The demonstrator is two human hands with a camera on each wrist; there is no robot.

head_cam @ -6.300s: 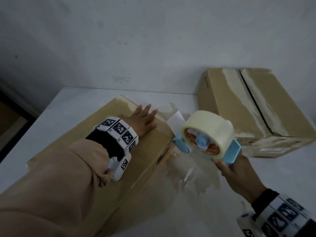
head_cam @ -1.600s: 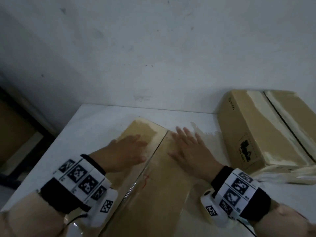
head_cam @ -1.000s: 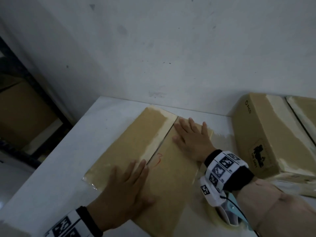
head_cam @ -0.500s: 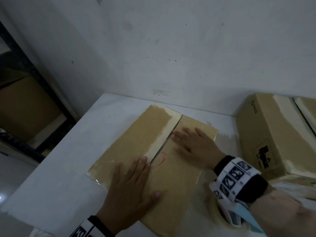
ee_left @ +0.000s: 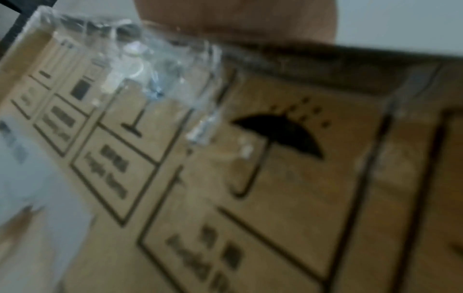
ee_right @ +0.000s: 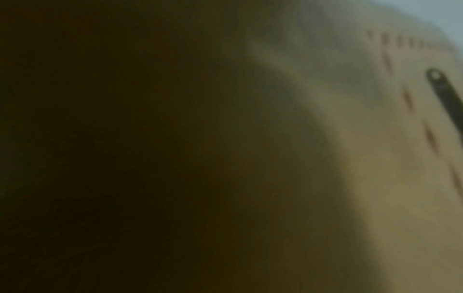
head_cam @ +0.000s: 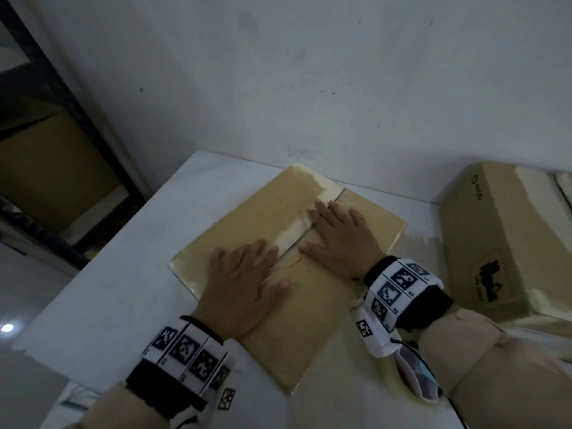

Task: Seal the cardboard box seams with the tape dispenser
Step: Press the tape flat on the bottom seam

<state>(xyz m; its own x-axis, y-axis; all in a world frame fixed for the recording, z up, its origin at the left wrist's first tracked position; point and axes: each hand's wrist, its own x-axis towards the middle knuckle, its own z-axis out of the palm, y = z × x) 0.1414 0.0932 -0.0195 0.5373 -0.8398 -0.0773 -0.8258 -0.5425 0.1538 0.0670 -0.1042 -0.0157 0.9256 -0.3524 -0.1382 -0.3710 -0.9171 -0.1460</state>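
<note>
A brown cardboard box [head_cam: 312,323] lies on the white table, its top seam running from near left to far right under clear tape. My left hand [head_cam: 244,274] lies flat on the near half of the top, fingers spread, beside the seam. My right hand [head_cam: 337,233] presses flat on the far half, fingertips on the taped seam. The tape dispenser [head_cam: 418,382] lies on the table under my right forearm, mostly hidden. The left wrist view shows the box side [ee_left: 275,178] with printed handling symbols and a wrinkled end of clear tape [ee_left: 155,65]. The right wrist view is dark and blurred.
A second, larger cardboard box [head_cam: 507,239] with taped flaps stands at the right by the white wall. The table's left edge [head_cam: 102,261] drops off toward a dark shelf frame holding another box [head_cam: 52,168].
Since a second ago my left hand has slid up the box toward the seam, and my right hand has drawn back along the seam toward me. Six seconds ago the right hand held the dispenser.
</note>
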